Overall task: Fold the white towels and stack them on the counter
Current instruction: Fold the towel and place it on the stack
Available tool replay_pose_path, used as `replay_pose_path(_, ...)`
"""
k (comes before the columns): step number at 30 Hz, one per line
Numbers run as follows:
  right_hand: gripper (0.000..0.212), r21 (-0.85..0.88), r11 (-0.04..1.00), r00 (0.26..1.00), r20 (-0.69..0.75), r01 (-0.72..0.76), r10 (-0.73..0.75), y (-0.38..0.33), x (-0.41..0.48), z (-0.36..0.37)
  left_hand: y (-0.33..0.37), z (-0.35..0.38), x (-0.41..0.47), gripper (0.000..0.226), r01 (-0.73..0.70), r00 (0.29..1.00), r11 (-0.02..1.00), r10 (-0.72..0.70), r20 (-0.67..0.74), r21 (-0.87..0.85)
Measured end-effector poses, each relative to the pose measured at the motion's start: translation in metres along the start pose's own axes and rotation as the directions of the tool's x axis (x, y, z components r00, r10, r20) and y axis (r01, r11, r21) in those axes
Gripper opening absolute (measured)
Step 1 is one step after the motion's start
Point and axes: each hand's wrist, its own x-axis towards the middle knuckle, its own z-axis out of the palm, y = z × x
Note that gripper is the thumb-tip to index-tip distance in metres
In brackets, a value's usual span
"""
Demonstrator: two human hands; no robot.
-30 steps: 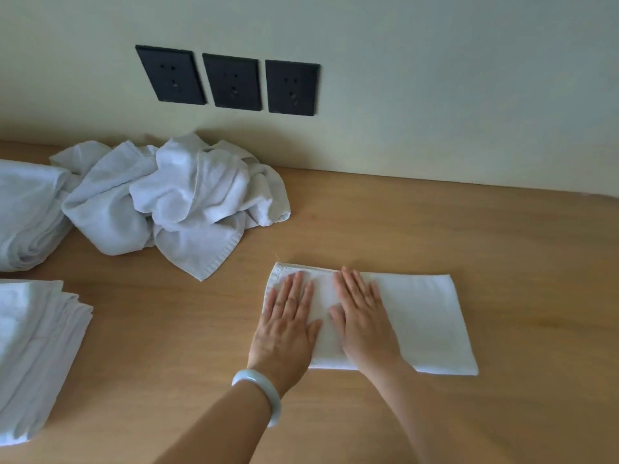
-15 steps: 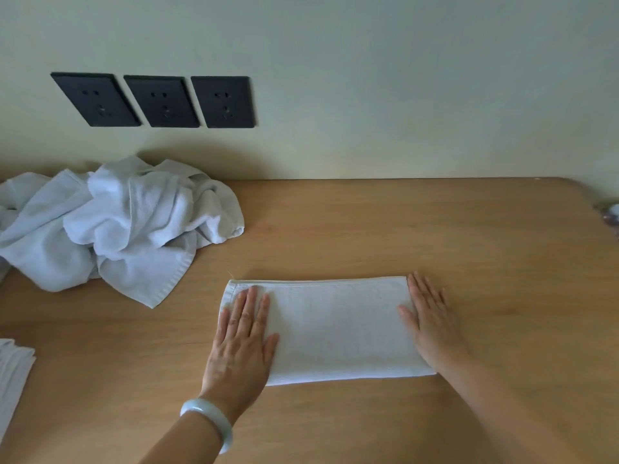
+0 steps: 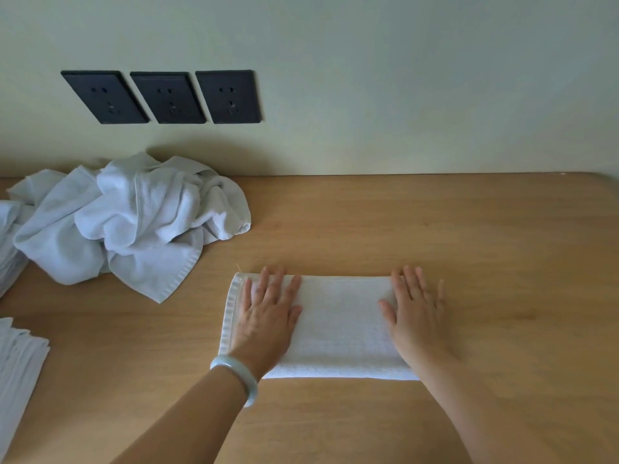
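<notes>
Wooden worktop (image 3: pixel 469 229) fills the lower half of the frame. A big heap of loose white towels (image 3: pixel 134 222) sits at the middle left, by the wall. A folded towel (image 3: pixel 341 326) lies flat in the middle of the frame, with its long side running left to right. A stack of folded towels (image 3: pixel 16 363) shows at the lower left edge, well apart from it.

The left hand (image 3: pixel 268 316) lies flat on the left end of the folded towel, fingers straight. The right hand (image 3: pixel 415 313) lies flat on the right end the same way. Neither hand grips anything. The stack lies off to the left, so the left hand is nearer to it.

A second ago both hands lay side by side near the left end. Since then the right hand has slid out to the right end, likely smoothing the cloth.
</notes>
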Motion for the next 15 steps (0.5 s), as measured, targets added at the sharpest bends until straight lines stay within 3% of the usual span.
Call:
replay_pose_path(2, 0.031, 0.063, 0.991, 0.987, -0.123, 0.115, -0.107, -0.013, 0.012, -0.008, 0.007, -0.005, 0.011, 0.036, -0.053, 0.995, 0.999, 0.053, -0.084, -0.007)
replay_pose_path(4, 0.021, 0.129, 0.968, 0.969, -0.157, 0.214, -0.193, -0.027, 0.023, -0.013, 0.014, -0.015, 0.022, 0.028, -0.069, 0.995, 0.997, 0.067, -0.073, -0.034)
replay_pose_path(9, 0.014, 0.18, 0.949, 0.966, -0.045, 0.258, -0.254, -0.035, 0.043, -0.006, 0.018, -0.025, 0.053, 0.018, -0.063, 0.996, 0.998, 0.064, -0.058, 0.017)
replay_pose_path(15, 0.016, 0.188, 0.946, 0.964, -0.087, 0.263, -0.25, -0.033, 0.045, -0.005, 0.017, -0.025, 0.057, 0.005, -0.081, 0.993, 0.995, 0.086, -0.086, 0.055)
